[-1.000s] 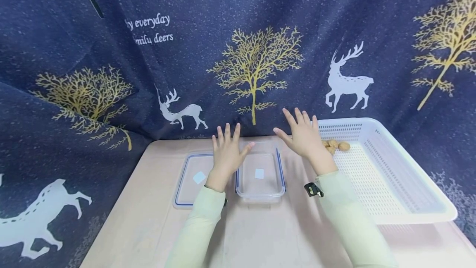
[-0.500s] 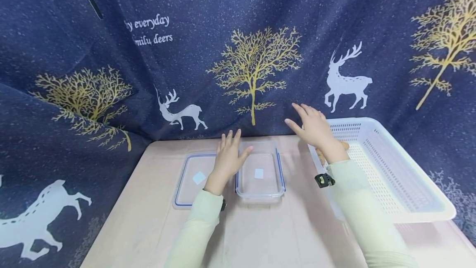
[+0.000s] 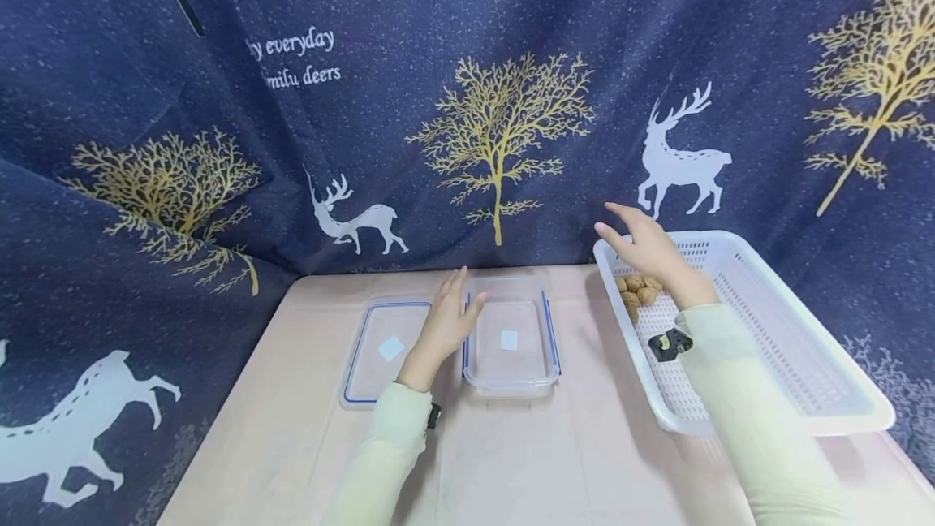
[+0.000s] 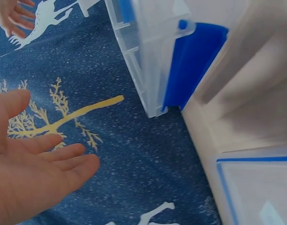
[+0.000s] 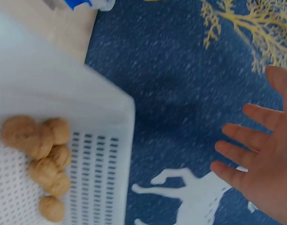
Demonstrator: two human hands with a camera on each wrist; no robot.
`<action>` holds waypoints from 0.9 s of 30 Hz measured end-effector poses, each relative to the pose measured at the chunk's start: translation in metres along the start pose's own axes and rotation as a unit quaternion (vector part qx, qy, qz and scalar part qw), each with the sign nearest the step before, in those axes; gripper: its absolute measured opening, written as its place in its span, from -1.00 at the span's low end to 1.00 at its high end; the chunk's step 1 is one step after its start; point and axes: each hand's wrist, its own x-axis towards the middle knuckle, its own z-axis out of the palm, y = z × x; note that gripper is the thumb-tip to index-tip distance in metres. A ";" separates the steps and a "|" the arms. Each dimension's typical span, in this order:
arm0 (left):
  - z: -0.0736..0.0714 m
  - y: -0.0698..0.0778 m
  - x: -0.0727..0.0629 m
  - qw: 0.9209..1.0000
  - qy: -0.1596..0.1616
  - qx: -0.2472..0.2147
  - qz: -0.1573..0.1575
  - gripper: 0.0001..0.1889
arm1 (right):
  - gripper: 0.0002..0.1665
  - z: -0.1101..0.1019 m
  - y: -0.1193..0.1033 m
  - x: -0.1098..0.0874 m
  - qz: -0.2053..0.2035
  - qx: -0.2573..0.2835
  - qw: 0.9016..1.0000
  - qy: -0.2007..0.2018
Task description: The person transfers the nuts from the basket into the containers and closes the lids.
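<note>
My left hand (image 3: 445, 323) hovers between a clear lid (image 3: 365, 380) and a clear plastic food container (image 3: 511, 372), holding nothing. In the left wrist view its fingers (image 4: 73, 171) are extended, with the container's blue side clip (image 4: 197, 65) beyond them. Over the far left part of a white plastic basket (image 3: 796, 331) I hold my right hand (image 3: 650, 250) in the air, its fingers extended. Several walnuts (image 3: 639, 291) lie in the basket's far left corner, below that hand. The right wrist view shows these walnuts (image 5: 40, 168) grouped together, apart from the fingers (image 5: 241, 136).
A pale cloth-covered table (image 3: 277, 396) carries everything. Behind it hangs a dark blue curtain (image 3: 526, 6) printed with deer and trees. Small light-blue squares show at the lid (image 3: 391, 348) and the container (image 3: 509, 340).
My right hand has moved right, from beside the basket's left edge to above the basket, bringing the walnuts into fuller view. The left hand has dipped slightly and turned side-on.
</note>
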 end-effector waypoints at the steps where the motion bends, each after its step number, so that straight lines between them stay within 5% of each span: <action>1: 0.000 -0.001 -0.001 1.000 0.001 -0.010 -0.002 -0.30 | -0.15 -0.001 0.004 0.000 0.002 0.010 1.000 -0.003; 11: 0.008 -0.018 -0.007 0.992 0.005 -0.116 -0.039 -0.34 | -0.22 -0.009 0.045 -0.009 0.028 0.080 0.996 0.000; 20: 0.021 -0.028 -0.011 0.966 0.026 -0.244 -0.085 -0.36 | -0.26 -0.007 0.082 -0.012 0.045 0.121 0.991 0.045; 27: 0.031 -0.035 -0.013 0.953 0.025 -0.281 -0.114 -0.37 | -0.28 -0.003 0.100 -0.017 0.062 0.142 0.986 0.067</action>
